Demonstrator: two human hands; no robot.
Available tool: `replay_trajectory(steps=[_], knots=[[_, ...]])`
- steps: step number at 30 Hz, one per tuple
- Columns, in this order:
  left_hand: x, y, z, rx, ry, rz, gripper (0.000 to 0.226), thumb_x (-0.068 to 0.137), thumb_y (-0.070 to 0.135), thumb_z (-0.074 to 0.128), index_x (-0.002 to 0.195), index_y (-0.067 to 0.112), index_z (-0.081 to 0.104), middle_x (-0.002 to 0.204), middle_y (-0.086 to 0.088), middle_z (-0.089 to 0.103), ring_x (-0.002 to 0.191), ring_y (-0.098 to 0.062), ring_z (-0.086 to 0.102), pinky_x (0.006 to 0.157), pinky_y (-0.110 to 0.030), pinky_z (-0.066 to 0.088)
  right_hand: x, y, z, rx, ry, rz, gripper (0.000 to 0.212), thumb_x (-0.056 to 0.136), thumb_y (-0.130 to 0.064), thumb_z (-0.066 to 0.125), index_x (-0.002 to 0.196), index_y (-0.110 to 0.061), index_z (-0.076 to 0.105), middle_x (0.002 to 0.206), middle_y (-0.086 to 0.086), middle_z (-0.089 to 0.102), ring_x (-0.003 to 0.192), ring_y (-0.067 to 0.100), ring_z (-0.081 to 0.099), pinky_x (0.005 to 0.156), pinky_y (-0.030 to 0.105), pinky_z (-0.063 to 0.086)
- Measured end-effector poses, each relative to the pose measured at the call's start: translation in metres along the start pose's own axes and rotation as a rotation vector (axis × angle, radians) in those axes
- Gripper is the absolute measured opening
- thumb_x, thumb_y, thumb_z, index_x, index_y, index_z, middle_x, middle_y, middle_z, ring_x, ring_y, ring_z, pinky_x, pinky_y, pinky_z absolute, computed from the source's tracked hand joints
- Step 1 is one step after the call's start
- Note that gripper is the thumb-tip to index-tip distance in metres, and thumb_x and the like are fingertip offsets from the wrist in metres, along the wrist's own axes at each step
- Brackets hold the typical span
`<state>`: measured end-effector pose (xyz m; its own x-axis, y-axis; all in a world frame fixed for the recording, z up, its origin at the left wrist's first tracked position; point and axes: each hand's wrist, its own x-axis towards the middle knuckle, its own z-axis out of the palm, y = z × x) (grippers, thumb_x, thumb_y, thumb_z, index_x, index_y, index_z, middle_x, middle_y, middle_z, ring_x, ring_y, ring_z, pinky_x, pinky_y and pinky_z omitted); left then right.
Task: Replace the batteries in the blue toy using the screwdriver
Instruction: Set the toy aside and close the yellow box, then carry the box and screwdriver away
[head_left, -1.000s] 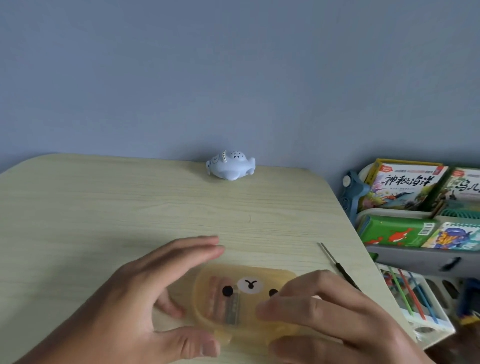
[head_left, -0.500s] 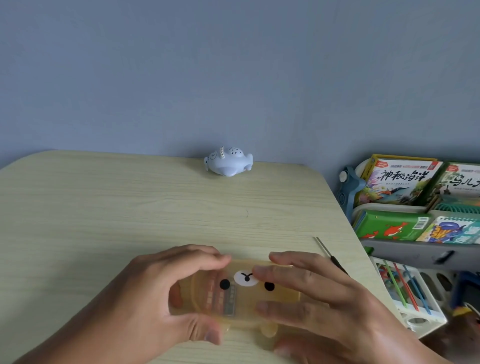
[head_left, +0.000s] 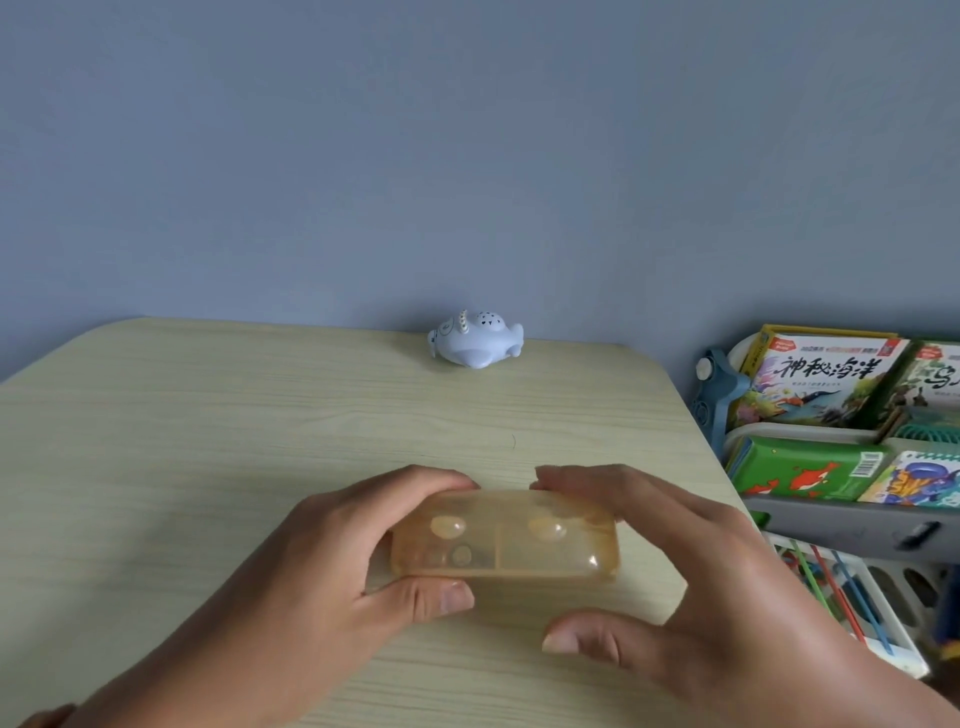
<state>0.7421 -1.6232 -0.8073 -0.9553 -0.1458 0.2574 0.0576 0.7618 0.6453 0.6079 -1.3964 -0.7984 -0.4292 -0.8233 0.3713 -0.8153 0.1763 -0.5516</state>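
Since the earlier frame the orange box (head_left: 504, 540) has been turned over: the bear face is gone and a divided, translucent side now shows. Head view: the left hand (head_left: 322, 571) and right hand (head_left: 691, 566) each grip one end, fingers curled over the far edge, probably to open it for batteries. The blue toy (head_left: 475, 343) sits untouched, well beyond both hands. The screwdriver is not visible.

Both hands low in view, forearms entering from the bottom corners, palms facing inward. Left hand (head_left: 311, 587): fingers (head_left: 431, 478) curled over the far edge of a translucent orange case (head_left: 506, 540), thumb against its near edge. Right hand (head_left: 691, 587): fingers arched over the case's far right side, thumb extended just below the near edge, contact unclear.
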Motion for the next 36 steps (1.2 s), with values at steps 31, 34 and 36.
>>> replay_trajectory(steps=[31,34,36], knots=[[0.012,-0.002,-0.009,-0.260,-0.118,0.036,0.069,0.066,0.083,0.061,0.130,0.061,0.050,0.134,0.033,0.055,0.125,0.008,0.054,0.100,-0.025,0.048,0.013,-0.015,0.022,-0.118,0.147,0.135,0.053,0.067,-0.045,0.079,0.117,-0.042,0.065,0.115,-0.033,0.065,0.096,-0.018,0.060,0.073,-0.002,0.041],[0.017,-0.004,-0.006,-0.404,-0.167,-0.088,0.070,0.060,0.070,0.074,0.125,0.069,0.047,0.128,0.033,0.059,0.111,0.006,0.066,0.098,-0.028,0.052,0.016,-0.015,0.024,-0.094,0.076,0.173,0.064,0.064,-0.055,0.076,0.124,-0.050,0.057,0.124,-0.040,0.057,0.108,-0.021,0.055,0.083,-0.003,0.038],[0.023,-0.009,-0.008,-0.362,-0.136,-0.071,0.068,0.061,0.065,0.076,0.125,0.063,0.052,0.128,0.029,0.061,0.109,0.003,0.067,0.099,-0.031,0.051,0.014,-0.011,0.020,-0.071,0.027,0.246,0.086,0.057,-0.057,0.079,0.135,-0.058,0.043,0.138,-0.047,0.040,0.120,-0.031,0.038,0.090,-0.008,0.028]])
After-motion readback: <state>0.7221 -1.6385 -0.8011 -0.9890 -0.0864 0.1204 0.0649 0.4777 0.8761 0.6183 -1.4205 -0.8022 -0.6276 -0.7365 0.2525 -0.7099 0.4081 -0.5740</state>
